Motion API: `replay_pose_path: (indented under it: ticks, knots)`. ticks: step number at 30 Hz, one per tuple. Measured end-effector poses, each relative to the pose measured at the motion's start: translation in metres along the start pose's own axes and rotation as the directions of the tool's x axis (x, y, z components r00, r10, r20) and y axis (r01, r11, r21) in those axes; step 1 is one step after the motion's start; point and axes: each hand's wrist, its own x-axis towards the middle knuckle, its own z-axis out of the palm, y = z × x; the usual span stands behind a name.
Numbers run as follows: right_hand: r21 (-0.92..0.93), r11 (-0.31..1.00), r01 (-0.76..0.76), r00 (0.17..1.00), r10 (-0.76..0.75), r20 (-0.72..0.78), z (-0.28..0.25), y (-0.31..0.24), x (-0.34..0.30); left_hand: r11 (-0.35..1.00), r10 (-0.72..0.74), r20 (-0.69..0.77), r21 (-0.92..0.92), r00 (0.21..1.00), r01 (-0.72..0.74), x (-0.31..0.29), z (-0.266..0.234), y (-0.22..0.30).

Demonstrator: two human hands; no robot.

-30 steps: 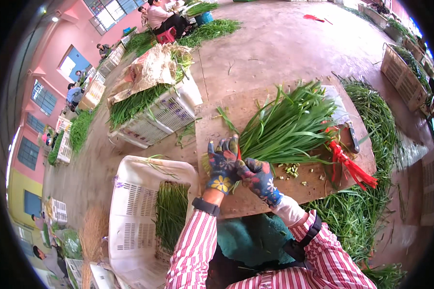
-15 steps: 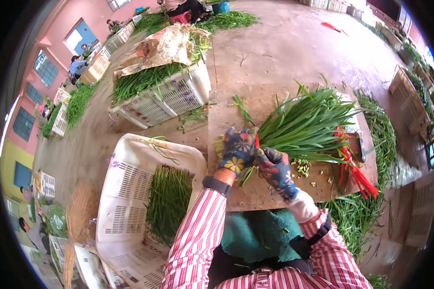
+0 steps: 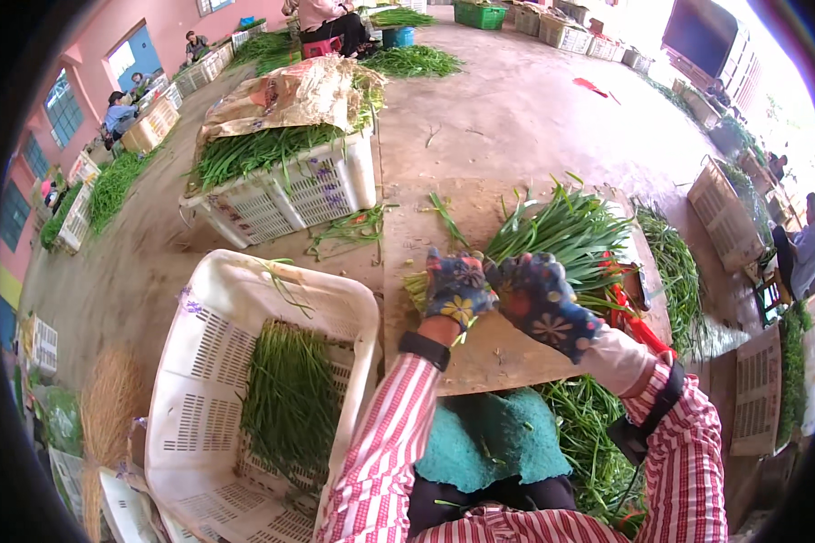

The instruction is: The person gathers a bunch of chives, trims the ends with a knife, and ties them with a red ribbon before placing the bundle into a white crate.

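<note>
Head view: the green bunch (image 3: 566, 231) is gripped by the tightly curled left hand (image 3: 460, 288); the right hand (image 3: 545, 300) is bent beside it, its hold hidden. On the surface (image 3: 480, 371), the bunch is laid slantwise, stems (image 3: 416, 288) leftward, leaf tips (image 3: 572, 188) rightward and away.

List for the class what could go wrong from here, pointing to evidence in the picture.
1. The left hand and right hand work at the paler end of the bundle of green leaves; rough handling might bruise stems.
2. Red ties lie by the right edge of the board; the nearby right arm could knock them off.
3. Loose greens beside the board might be slippery underfoot.
</note>
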Motion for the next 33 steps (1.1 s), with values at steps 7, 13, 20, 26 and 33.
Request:
replay_pose_path:
  ticks: [7, 13, 20, 26, 33]
  knots:
    - [0.543, 0.832, -0.116, 0.948, -0.070, 0.310, 0.025, -0.003, 0.036, 0.995, 0.023, -0.078, -0.094, 0.997, -0.030, 0.005, -0.001, -0.008]
    - [0.617, 0.785, 0.060, 0.946, -0.243, 0.216, 0.043, -0.010, 0.029, 0.995, -0.010, 0.054, -0.098, 0.999, 0.015, 0.010, 0.009, -0.016]
    - [0.564, 0.823, 0.064, 0.882, -0.311, 0.353, 0.024, 0.010, 0.019, 0.999, 0.046, -0.091, 0.023, 0.995, -0.044, -0.034, -0.012, -0.010]
    - [0.483, 0.847, -0.224, 0.769, -0.152, 0.622, 0.008, 0.005, 0.049, 0.998, -0.021, -0.051, -0.055, 0.998, 0.018, -0.042, 0.005, -0.009]
    - [0.939, 0.342, -0.020, 0.990, 0.140, -0.030, 0.023, -0.003, 0.015, 0.931, -0.308, -0.274, -0.284, 0.911, 0.230, -0.039, 0.014, 0.008]
